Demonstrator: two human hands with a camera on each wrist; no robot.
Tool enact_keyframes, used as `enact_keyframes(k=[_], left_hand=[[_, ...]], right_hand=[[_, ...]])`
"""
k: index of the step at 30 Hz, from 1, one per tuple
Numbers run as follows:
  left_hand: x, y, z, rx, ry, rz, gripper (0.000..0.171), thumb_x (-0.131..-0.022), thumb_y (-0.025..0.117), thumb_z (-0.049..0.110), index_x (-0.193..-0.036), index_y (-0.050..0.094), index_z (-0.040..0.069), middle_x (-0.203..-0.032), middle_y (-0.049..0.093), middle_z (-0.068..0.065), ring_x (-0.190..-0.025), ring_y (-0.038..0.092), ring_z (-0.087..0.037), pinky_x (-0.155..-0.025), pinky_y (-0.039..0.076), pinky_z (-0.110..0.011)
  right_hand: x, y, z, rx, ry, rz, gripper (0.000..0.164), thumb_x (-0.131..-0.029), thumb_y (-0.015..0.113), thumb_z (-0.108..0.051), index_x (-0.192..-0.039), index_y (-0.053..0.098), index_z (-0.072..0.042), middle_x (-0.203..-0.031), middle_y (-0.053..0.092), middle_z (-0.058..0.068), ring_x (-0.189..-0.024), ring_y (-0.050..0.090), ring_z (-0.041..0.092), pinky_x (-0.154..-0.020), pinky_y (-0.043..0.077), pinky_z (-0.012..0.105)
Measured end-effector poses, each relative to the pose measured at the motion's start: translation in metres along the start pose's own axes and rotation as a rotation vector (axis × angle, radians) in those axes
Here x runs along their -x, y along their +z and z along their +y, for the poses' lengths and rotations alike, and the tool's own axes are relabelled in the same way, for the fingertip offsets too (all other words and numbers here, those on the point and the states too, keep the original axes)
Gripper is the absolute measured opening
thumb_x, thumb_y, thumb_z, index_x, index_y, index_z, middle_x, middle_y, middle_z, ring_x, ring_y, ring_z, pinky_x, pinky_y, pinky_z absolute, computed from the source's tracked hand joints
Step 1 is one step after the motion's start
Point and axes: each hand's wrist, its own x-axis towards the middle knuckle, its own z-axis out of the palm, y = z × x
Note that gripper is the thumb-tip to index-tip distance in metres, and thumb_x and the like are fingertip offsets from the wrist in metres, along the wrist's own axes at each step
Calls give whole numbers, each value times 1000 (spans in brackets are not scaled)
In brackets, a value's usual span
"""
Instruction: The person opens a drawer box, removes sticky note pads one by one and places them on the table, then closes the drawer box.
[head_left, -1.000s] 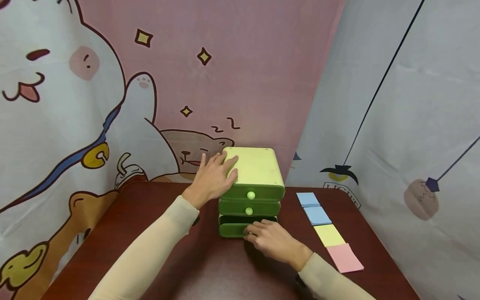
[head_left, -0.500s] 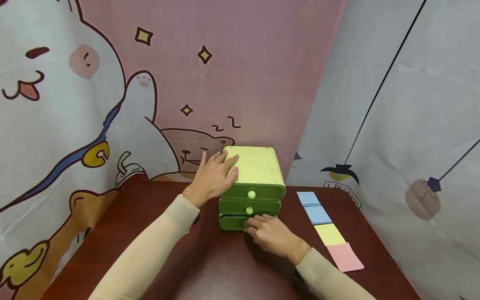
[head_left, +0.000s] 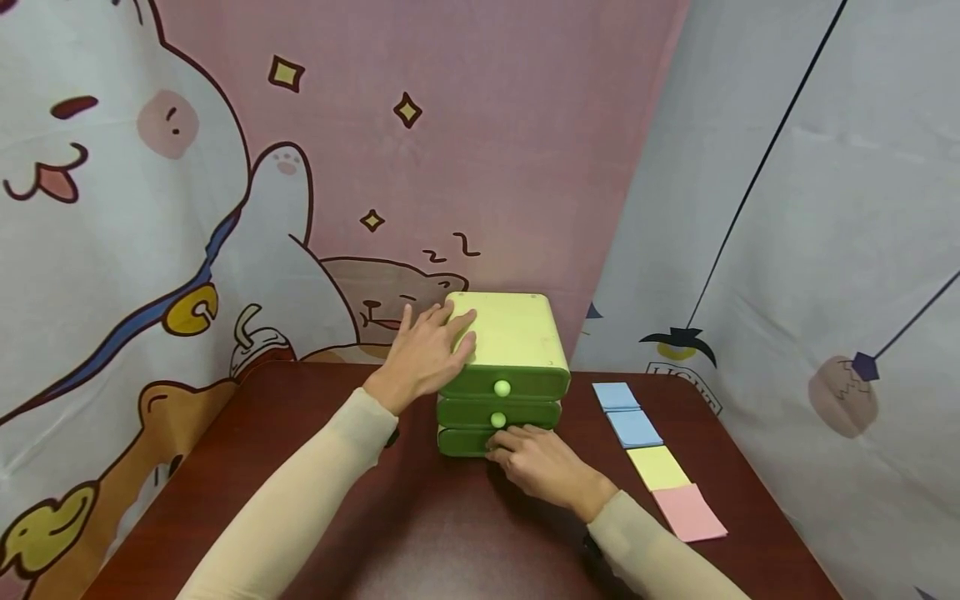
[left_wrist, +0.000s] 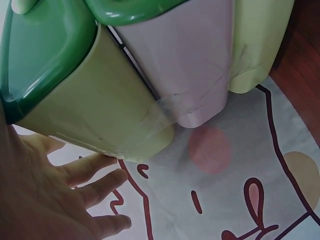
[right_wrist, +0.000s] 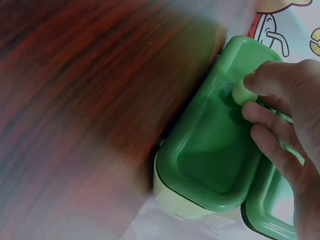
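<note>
A small three-tier drawer unit (head_left: 512,329) stands at the back of the table, with a pale yellow top and green drawer fronts. My left hand (head_left: 423,354) rests on its top left edge with fingers spread; the left wrist view shows those fingers (left_wrist: 102,192) reaching along the yellow side. At the bottom drawer (head_left: 461,442), my right hand (head_left: 543,467) pinches the round light green knob (right_wrist: 242,94) between thumb and fingers. That drawer sits pushed in, under the middle drawer (head_left: 457,412) and the top drawer (head_left: 468,382), which are also closed.
Right of the unit, sticky notes lie in a slanting row: two blue ones (head_left: 634,428), a yellow one (head_left: 658,468) and a pink one (head_left: 688,512). Behind the dark red-brown table (head_left: 315,467) hangs a cartoon-printed cloth (head_left: 525,167).
The bottom drawer, partly pulled out a second ago, has slid back into the unit with my right hand moving along on its knob. My left hand has stayed in place.
</note>
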Motion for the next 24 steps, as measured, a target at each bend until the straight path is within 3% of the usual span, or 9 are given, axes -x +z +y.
enact_keyframes(k=[12, 24], left_hand=[[0, -1, -1, -10, 5, -12, 67, -122, 27, 58, -180, 49, 31, -191, 39, -14, -177, 38, -43, -146, 11, -77], [1, -2, -1, -14, 12, -40, 70, -122, 25, 62, -182, 45, 31, -193, 34, -15, -177, 38, -43, -146, 12, -77]], right_hand=[[-5, -1, 6, -78, -12, -43, 24, -97, 96, -17, -120, 89, -19, -127, 82, -5, -113, 82, 13, -100, 68, 29], [-8, -7, 13, -320, 22, -149, 17, -107, 83, -22, -120, 89, -13, -130, 84, 3, -122, 80, 14, -106, 68, 33]])
